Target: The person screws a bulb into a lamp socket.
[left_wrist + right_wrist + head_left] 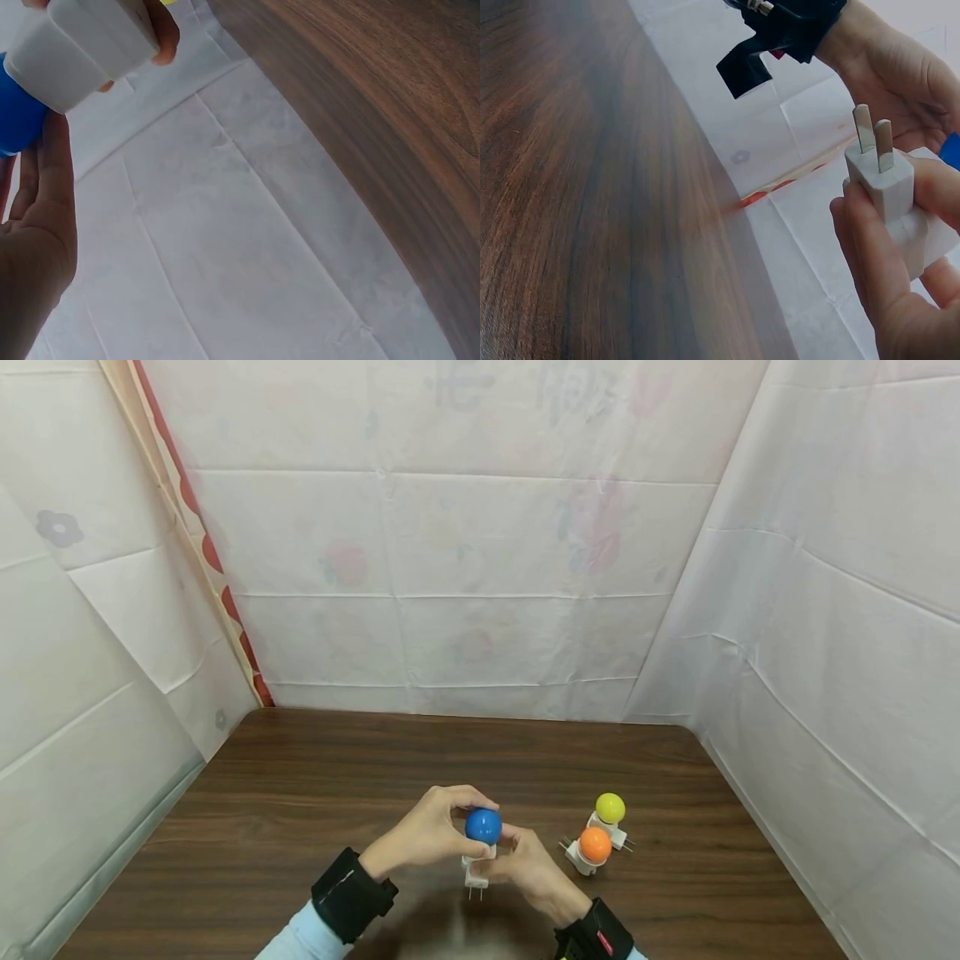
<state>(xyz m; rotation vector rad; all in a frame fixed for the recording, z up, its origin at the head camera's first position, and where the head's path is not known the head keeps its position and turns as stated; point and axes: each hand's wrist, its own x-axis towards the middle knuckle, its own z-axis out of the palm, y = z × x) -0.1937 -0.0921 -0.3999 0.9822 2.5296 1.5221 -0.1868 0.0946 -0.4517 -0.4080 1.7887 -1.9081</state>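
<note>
A night-light with a blue bulb [483, 826] on a white plug base [476, 872] is held above the wooden table [300, 810], prongs pointing down. My left hand [442, 828] curls its fingers round the blue bulb [15, 112]. My right hand [525, 860] grips the white plug base [892, 202], whose two metal prongs [874, 139] stick out. The left wrist view shows the white base [82, 45] with fingertips on it.
Two more night-lights lie on the table to the right: one with a yellow bulb [610, 808] and one with an orange bulb [595, 845]. White sheeting [465, 577] walls the table on three sides.
</note>
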